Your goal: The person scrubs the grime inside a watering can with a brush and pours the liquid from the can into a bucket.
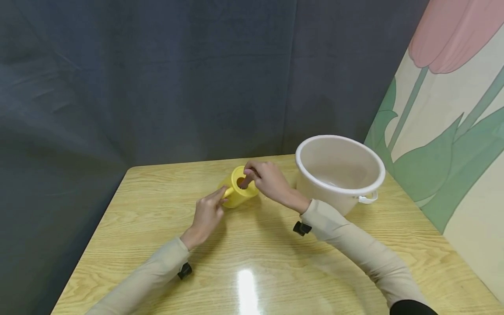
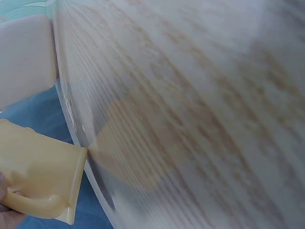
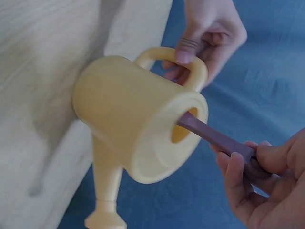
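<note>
where the two light sleeves (image 1: 147,269) come in over the near side of the table (image 1: 157,188), each carries a small black device (image 1: 184,270) at the wrist. a bright patch of glare lies on the wood between them.

past that, the left hand (image 1: 206,214) has its fingers and thumb curled round the handle of a yellow watering can (image 3: 116,95). the can sits toward the far edge of the table, tilted, with one side of its base nearer the wood; whether that side touches, i cannot tell. a loose hold on the loop would probably let the can rock or roll over.

the right hand (image 1: 271,181) pinches a brownish-purple tool (image 3: 217,136) whose shaft runs into the round opening on top of the can. its far end is hidden inside, so what it touches there cannot be told. if it were drawn at a slant, the tool could catch on the lip and drag the can along; a slack pinch might drop it inside.

just beyond the right wrist stands a white bucket (image 1: 340,162). because the spout points away from the handle, a swing to the right might knock it against the bucket.

behind everything hangs a dark blue curtain (image 1: 197,78), with a tulip mural (image 1: 441,170) on the right.
</note>
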Demonstrator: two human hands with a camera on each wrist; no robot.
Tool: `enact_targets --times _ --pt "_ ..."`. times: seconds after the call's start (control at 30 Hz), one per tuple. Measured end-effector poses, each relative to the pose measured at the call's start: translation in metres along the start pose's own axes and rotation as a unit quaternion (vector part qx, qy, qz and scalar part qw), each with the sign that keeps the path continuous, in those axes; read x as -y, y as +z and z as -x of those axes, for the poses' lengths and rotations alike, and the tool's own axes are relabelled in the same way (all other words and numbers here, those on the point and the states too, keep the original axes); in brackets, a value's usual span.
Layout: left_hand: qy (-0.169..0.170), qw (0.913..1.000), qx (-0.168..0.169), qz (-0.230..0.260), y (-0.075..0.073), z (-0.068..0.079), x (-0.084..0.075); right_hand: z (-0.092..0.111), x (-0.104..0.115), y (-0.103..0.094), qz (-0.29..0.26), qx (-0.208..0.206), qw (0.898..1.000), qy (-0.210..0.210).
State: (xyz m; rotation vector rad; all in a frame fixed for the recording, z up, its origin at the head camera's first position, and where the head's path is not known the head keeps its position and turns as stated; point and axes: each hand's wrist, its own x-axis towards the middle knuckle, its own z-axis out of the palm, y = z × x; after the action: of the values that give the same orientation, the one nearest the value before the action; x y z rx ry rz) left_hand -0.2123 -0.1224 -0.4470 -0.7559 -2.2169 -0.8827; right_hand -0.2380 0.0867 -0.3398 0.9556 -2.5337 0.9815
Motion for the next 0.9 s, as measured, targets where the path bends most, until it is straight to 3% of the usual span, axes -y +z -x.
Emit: enact_targets --times 0.17,0.43,0.63,0.9 --pt "0.009 1.0 0.0 -0.003 0.0 0.0 0.0 -0.002 0.002 -0.005 -0.006 0.01 1.0 0.005" --pt "0.008 0.9999 -0.01 0.0 0.002 0.001 0.0 0.001 -0.005 0.011 0.04 0.041 0.998 -0.001" --pt "0.004 0.9999 -0.009 0.004 0.001 0.001 -0.001 0.002 -0.006 0.017 0.04 0.04 0.998 -0.01" --pt "0.008 0.9999 -0.01 0.002 0.0 0.0 -0.001 -0.001 0.002 0.001 0.016 0.029 0.999 -0.003"
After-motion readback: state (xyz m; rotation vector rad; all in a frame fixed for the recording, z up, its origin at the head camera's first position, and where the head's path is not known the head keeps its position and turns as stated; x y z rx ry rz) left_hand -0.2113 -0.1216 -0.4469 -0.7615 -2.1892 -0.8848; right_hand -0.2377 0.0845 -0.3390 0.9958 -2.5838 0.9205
